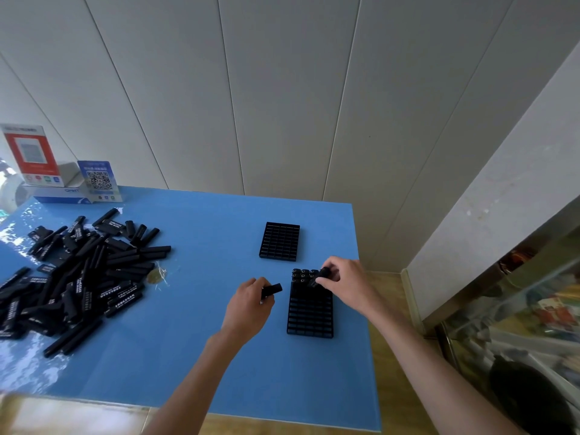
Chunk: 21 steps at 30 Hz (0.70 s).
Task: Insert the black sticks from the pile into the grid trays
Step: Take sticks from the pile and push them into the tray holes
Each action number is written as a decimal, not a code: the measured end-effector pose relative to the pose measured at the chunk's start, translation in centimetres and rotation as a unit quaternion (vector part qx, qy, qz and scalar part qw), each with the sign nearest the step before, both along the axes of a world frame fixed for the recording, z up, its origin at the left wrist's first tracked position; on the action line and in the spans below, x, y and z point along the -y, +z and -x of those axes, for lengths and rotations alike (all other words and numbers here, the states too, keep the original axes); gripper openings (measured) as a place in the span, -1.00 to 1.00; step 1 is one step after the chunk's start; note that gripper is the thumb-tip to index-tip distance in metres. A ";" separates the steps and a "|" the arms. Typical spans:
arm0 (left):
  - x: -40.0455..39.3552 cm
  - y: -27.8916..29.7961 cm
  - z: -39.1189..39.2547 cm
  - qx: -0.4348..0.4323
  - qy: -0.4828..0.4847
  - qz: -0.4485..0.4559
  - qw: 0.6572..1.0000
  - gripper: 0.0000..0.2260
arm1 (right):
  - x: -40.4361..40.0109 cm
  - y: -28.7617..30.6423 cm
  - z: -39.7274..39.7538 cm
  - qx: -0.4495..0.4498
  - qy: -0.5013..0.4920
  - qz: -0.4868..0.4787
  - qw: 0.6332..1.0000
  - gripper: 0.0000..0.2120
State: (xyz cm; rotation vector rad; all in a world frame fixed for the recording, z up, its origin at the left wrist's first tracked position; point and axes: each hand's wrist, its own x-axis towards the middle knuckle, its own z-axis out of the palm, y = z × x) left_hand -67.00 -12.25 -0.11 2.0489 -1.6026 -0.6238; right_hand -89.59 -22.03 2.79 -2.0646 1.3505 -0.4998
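Head view: right hand [343,282] pinches stick [320,275] over near tray [310,312].

Left grip [251,301] and right grip [340,277] both curled, pinching.

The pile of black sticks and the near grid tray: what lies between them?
In the head view, bare blue table and the left hand holding one stick, between pile and near tray.

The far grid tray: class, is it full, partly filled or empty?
Empty. The far grid tray shows only open slots, with no sticks standing in it.
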 end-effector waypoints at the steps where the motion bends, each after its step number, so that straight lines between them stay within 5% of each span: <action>1: -0.1 -0.1 0.0 0.002 -0.002 0.000 1.000 -0.95 | 0.0 -0.1 0.1 -0.011 0.005 0.010 1.000 -0.90; 21: -0.3 -1.4 -0.7 -0.007 -0.030 0.010 0.999 -0.97 | -0.9 -2.7 0.2 -0.055 0.008 0.069 0.996 -0.86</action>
